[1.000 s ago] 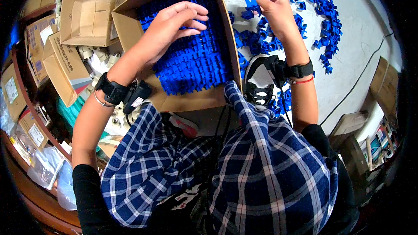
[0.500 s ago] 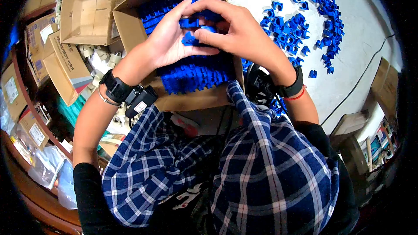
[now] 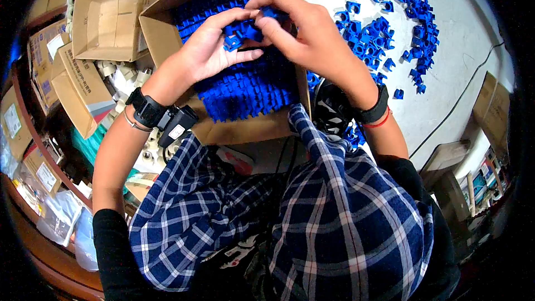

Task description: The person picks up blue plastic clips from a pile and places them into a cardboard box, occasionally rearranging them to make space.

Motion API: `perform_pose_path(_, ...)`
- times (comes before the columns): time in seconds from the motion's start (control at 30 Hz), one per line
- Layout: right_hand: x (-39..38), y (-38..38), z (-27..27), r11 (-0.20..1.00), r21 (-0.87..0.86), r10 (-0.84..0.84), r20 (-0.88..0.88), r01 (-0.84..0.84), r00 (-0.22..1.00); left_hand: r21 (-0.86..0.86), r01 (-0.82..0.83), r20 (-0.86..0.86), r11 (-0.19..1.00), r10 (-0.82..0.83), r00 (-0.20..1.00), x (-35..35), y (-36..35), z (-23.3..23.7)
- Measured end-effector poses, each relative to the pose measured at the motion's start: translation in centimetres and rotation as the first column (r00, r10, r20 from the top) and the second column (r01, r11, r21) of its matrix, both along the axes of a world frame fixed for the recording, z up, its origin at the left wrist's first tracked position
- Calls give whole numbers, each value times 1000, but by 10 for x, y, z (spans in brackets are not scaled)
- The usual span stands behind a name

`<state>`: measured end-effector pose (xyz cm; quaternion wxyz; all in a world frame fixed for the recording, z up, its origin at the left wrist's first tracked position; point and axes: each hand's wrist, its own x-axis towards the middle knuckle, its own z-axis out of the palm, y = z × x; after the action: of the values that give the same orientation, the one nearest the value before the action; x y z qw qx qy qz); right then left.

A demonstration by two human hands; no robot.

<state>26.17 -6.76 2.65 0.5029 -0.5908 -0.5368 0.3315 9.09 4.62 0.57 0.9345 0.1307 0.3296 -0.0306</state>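
Note:
Both hands are above an open cardboard box point(image 3: 239, 132) that holds rows of blue plastic clips point(image 3: 245, 96). My left hand point(image 3: 209, 49) is curled around several blue clips point(image 3: 233, 40), its thumb and fingers bent about them. My right hand point(image 3: 304, 30) pinches a blue clip point(image 3: 271, 13) between thumb and fingers, close to the left fingertips. The hands nearly touch, and the fingers partly hide the clips.
Loose blue clips point(image 3: 368, 39) lie scattered over the pale floor point(image 3: 446, 39) at the right, where a thin black cable runs. An empty cardboard box point(image 3: 106, 17), beige pipe fittings point(image 3: 125, 72) and flattened cartons point(image 3: 81, 89) are at the left.
The right hand has risen slightly and its fingers are now higher, with a clip between them. My left hand has shifted a little left, and its clips have turned.

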Motion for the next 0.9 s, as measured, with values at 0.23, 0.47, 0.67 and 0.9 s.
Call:
perform_pose_path(0.23,24,0,4,962,-21,-258,-387,271,885,206,50,-158,977,-17,987,0,12,-4)
perform_pose_path(0.47,40,2,3,901,-49,-415,-381,430,826,248,162,-330,955,-74,941,-6,9,-7)
perform_pose_path(0.67,35,-1,-9,909,-68,-410,-327,411,852,344,291,-281,893,-198,939,-7,6,-10)
perform_pose_path(0.9,21,-2,-6,914,-47,-402,-244,404,882,455,397,-331,797,-263,906,-4,0,-5)
